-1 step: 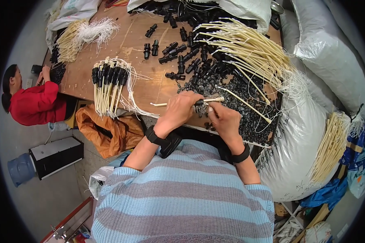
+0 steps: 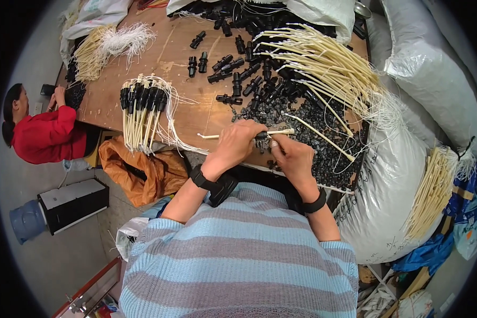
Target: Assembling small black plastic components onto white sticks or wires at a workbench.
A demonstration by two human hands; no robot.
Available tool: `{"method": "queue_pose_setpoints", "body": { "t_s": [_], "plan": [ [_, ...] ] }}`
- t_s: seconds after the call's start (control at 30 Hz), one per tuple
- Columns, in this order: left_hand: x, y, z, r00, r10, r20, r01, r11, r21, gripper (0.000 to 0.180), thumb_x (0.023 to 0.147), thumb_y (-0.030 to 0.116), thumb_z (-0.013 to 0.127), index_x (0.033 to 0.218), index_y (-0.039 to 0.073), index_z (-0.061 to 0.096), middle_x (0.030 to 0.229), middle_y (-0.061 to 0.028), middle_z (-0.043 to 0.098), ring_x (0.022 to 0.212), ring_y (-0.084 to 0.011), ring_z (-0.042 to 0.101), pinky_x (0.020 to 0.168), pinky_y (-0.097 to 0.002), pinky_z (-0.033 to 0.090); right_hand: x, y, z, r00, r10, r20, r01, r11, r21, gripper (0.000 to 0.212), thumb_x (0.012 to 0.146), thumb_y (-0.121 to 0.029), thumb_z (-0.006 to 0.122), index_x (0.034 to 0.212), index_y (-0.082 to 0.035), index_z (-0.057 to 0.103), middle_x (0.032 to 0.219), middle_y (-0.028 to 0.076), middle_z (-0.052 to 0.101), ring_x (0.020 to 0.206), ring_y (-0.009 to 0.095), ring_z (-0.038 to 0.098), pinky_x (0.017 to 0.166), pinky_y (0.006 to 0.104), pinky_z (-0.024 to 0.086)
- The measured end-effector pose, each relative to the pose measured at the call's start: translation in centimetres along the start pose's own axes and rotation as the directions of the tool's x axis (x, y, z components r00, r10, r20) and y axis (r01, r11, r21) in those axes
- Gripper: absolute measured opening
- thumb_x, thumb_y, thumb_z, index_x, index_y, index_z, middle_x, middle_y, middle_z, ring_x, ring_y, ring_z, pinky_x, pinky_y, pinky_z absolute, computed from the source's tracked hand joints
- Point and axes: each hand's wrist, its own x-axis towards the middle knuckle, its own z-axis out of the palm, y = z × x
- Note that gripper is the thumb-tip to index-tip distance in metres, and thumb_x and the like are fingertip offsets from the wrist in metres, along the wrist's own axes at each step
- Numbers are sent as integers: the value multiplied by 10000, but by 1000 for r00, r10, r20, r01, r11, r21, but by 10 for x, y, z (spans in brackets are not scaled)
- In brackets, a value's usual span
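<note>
At the left, the room is bounded by a grey wall (image 2: 16, 188), before which a black and white appliance (image 2: 74, 204) with a blue bottle (image 2: 28, 221) is seen. Above it, a person in a red top (image 2: 50, 135) is seated at the end of the brown wooden counter (image 2: 167, 47), whose scuffed top is left bare in its middle-left part and is heavily covered at the right.

On the counter's far left, a bundle of thin pale sticks with white strings (image 2: 90, 55) is laid. An orange sack (image 2: 143, 185) is slumped below the near edge. Above that edge, a bunch of sticks with black fittings (image 2: 143, 111) is set down, its strings trailed toward the hands.

A pale stick (image 2: 209, 137), partly hidden by the fingers, is held over the near edge by the closed left-hand grip (image 2: 233, 143). The right-hand grip (image 2: 296, 156) is closed against the stick's dark fitting (image 2: 262, 134); what is pinched there cannot be told.

Beyond and to the right, the top is crowded by loose black fittings (image 2: 252, 85), small black pieces (image 2: 328, 164), a single loose stick (image 2: 319, 137) and a large bundle of pale sticks (image 2: 326, 61). The right side is blocked by bulging white sacks (image 2: 387, 201), against which another stick bundle (image 2: 429, 191) is leaned.
</note>
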Motion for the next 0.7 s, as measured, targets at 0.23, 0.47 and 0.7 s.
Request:
{"method": "queue_pose_setpoints", "body": {
  "t_s": [0.23,0.47,0.7],
  "plan": [
    [3,7,0,993,38,109,-29,996,-80,399,706,-79,534,1064,68,632,947,-141,650,949,-355,604,768,-427,485,-3,1,5,996,18,92,-35,983,182,176,840,-109,648,1015,-91,661,681,123,609,572,284,620,514,348,468],
    [6,2,-3,985,147,-93,-170,931,-323,340,683,-77,620,991,64,642,866,-89,659,828,-284,611,729,-358,477,-7,3,4,985,-42,165,30,997,72,224,872,-81,605,1096,-87,622,744,161,609,626,308,634,547,361,485],
    [-4,-6,-4,925,290,-244,-360,876,-321,232,624,-98,645,798,56,652,816,-30,639,789,-218,601,688,-309,467,-10,5,10,995,-11,95,-36,878,477,165,882,-129,633,1032,-69,667,776,135,634,583,233,614,580,301,494]
  ]
}}
